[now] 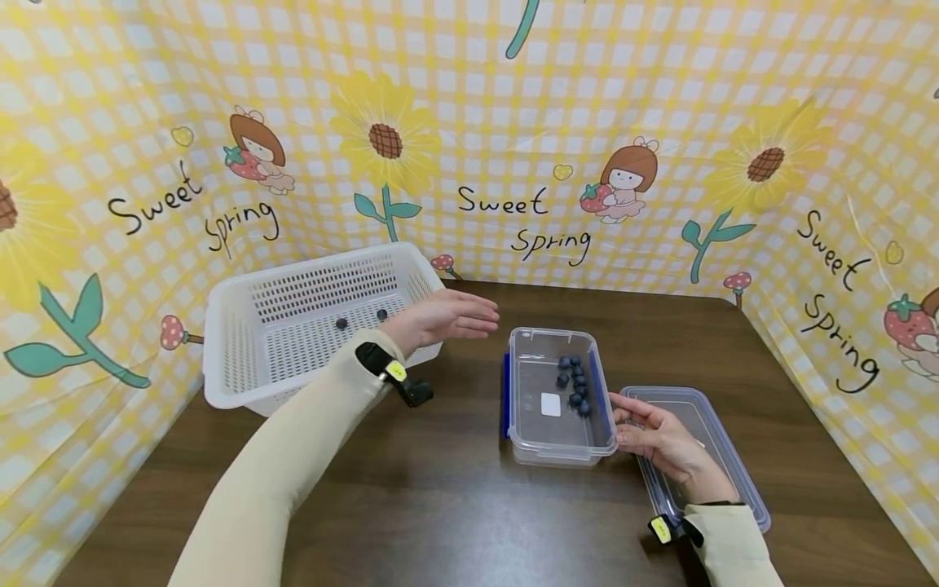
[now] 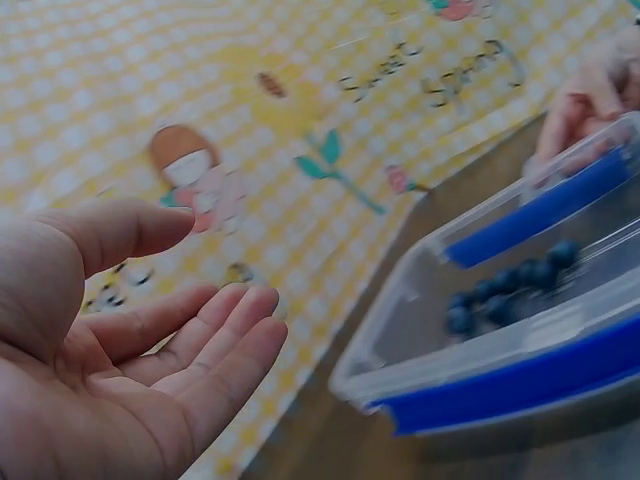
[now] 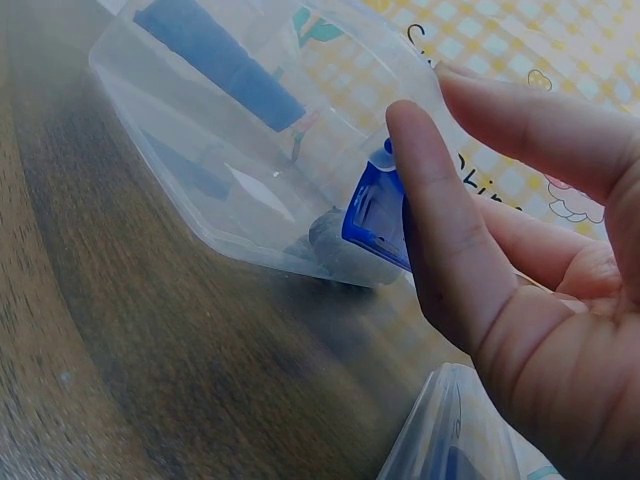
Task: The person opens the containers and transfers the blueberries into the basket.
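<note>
- Yellow gingham cloth backs the dark bench (image 1: 440,505).
- Left hand (image 1: 440,319), fingers straight and empty, hovers between white basket (image 1: 242,383) and clear box (image 1: 561,444).
- Blueberries (image 1: 575,383) lie in the box.
- Right hand (image 1: 656,436), fingers relaxed, touches the box, over the lid (image 1: 722,440).

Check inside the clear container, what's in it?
The clear container holds a cluster of blueberries along its right side and a white label on the bottom. The right hand touches its right wall; nothing inside is covered.
</note>
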{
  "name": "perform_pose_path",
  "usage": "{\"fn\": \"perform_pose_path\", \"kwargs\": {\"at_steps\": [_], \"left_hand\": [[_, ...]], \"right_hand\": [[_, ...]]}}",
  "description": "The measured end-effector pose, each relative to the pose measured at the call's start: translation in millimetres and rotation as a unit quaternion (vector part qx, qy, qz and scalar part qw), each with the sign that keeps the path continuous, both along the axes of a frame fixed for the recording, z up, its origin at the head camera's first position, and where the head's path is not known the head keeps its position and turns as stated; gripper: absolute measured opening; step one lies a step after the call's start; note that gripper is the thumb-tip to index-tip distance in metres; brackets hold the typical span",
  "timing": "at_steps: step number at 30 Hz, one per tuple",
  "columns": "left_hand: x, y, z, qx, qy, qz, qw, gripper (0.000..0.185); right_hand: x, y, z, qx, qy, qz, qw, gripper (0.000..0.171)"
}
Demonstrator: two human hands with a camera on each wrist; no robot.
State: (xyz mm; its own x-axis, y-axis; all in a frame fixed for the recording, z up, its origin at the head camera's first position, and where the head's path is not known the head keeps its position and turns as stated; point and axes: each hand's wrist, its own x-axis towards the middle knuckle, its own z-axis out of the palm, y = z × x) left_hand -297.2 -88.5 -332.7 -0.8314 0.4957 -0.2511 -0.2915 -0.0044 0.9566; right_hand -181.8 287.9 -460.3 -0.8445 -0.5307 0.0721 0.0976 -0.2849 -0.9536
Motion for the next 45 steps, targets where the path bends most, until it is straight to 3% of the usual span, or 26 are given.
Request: {"fn": "perform_pose_path", "kwargs": {"at_steps": [10,17,22,34,41,45], "left_hand": [[12.9,53,-17.8,-0.028,-0.022,-0.048,0.9982,0.037],[19.1,81,-37.4,-0.053,-0.034,-0.078,0.9950,0.037],[22.3,97,-44.9,-0.076,-0.032,-0.107,0.9908,0.039],[25.0,122,-64.9,-0.132,-0.021,-0.117,0.9841,0.032],[27.0,133,-72.3,-0.155,-0.056,-0.122,0.9787,0.025],[30.1,138,-78.4,-0.147,-0.081,-0.109,0.9799,0.025]], "right_hand": [[0.7,-1,1.7,0.005,-0.001,-0.004,1.000,0.052],[1.6,-1,1.1,0.006,-0.003,-0.006,1.000,0.052],[2.2,-2,1.7,0.011,-0.006,-0.009,1.000,0.051],[3.7,-2,3.6,0.011,-0.001,-0.010,1.000,0.051],[3.8,-3,2.5,0.010,-0.001,-0.009,1.000,0.051],[3.0,-3,3.1,0.011,0.002,-0.006,1.000,0.051]]}}
